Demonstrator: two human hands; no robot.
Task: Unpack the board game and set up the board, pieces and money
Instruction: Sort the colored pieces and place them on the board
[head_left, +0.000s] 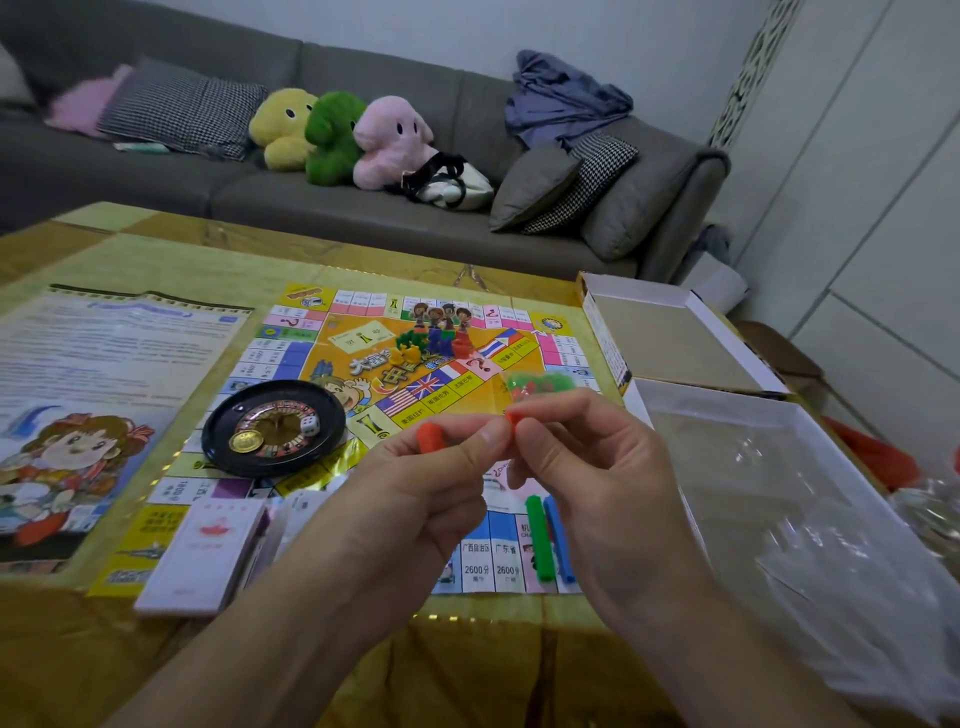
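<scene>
We hold both hands up over the near edge of the board (363, 374), which lies flat and unfolded on the yellow table (104, 649). Our left hand (415, 493) pinches an orange piece (429, 437) between thumb and fingers; our right hand (587, 467) pinches a second small orange bit (511, 417) at its fingertips, and the two hands meet there. Below the right hand a green stick (540, 540) and a blue stick (560, 540) lie side by side on the board. A black roulette wheel (272, 426) sits on the board's left part with a die (310, 424) in it. Coloured pieces (431, 345) cluster at the board's middle, and a bag of green and red bits (540, 385) lies near its right edge. A card deck (208, 551) rests at the near left corner, a rule sheet (93, 395) lies further left, and the open box (675, 343) stands to the right.
</scene>
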